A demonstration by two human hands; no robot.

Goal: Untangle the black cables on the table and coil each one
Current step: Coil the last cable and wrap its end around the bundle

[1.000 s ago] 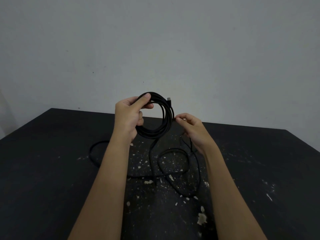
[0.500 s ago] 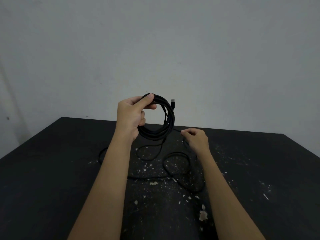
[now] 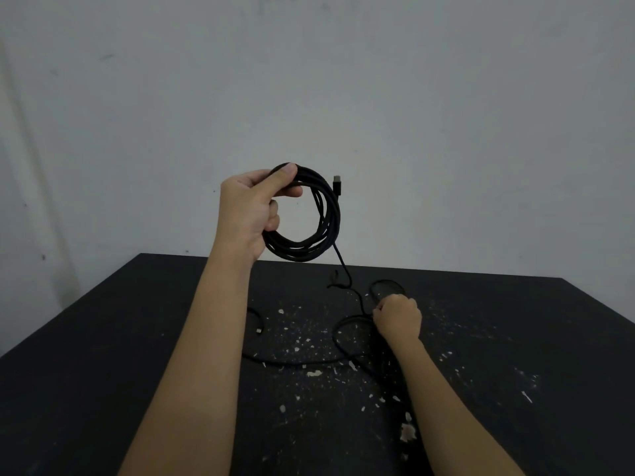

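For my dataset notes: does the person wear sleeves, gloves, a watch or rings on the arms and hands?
Nothing worn shows. The left hand and right hand are bare, without gloves or visible rings; both forearms show no sleeve, watch or bracelet.

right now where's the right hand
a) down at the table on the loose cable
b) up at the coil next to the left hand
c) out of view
a: the right hand grips the loose cable low over the table, while the left hand holds the coil up.
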